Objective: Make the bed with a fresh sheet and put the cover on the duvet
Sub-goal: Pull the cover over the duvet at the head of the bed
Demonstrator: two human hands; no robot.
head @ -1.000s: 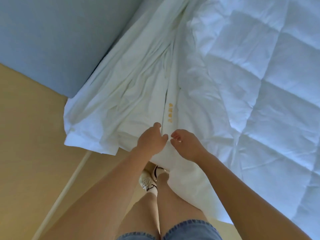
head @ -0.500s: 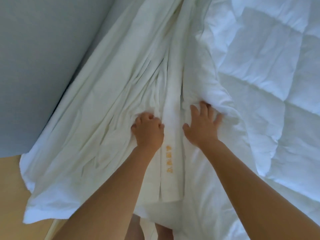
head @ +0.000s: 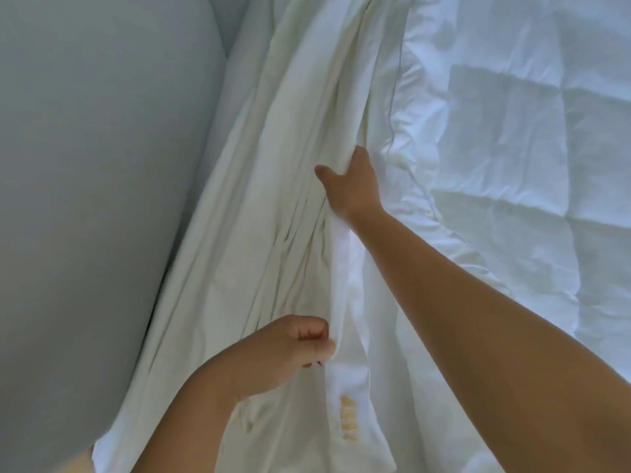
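The duvet cover (head: 259,206) lies in long gathered folds down the middle of the view from 12 to 6 o'clock. The quilted duvet (head: 512,158) is spread on the bed beside it, filling 1 to 4 o'clock, and its piped edge touches the cover. At 6 o'clock the left hand (head: 286,356) is balled up, its fingers (head: 312,331) curled tight and pinching the cover's hem just above the orange stitched mark (head: 348,419). This grip probably anchors the near end and keeps the opening taut. The right hand (head: 353,191), just past centre toward 1 o'clock, reaches along the seam where cover meets duvet with its thumb splayed. Its fingers are buried in a fold, so I cannot tell whether they clasp cloth or only slide along it. The reach suggests it is parting the layers so the duvet can be fed in. A grey-blue panel (head: 88,199) borders the cover at 9 o'clock.
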